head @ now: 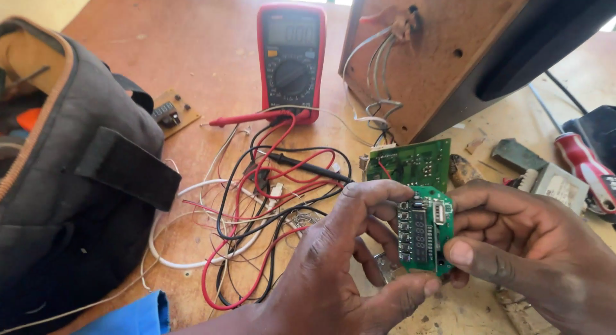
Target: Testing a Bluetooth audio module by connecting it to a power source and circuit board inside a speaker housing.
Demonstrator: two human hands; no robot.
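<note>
Above table edge: both hands' fingers grip small circuit board; wires left.

The small circuit board is seen as glossy green laminate carrying dark matt plastic parts and a white plastic socket. A like green sheen is shown by the larger circuit board. The counter is made of worn, dull reddish-brown wood, scratched and dusty. The multimeter is cased in smooth red and dark grey plastic, with a matt grey display window. The wires are sheathed in shiny red, black and white plastic. The bag is of matt grey cloth. The wooden panel looks rough and unfinished. The screwdriver handle is glossy red plastic.
</note>
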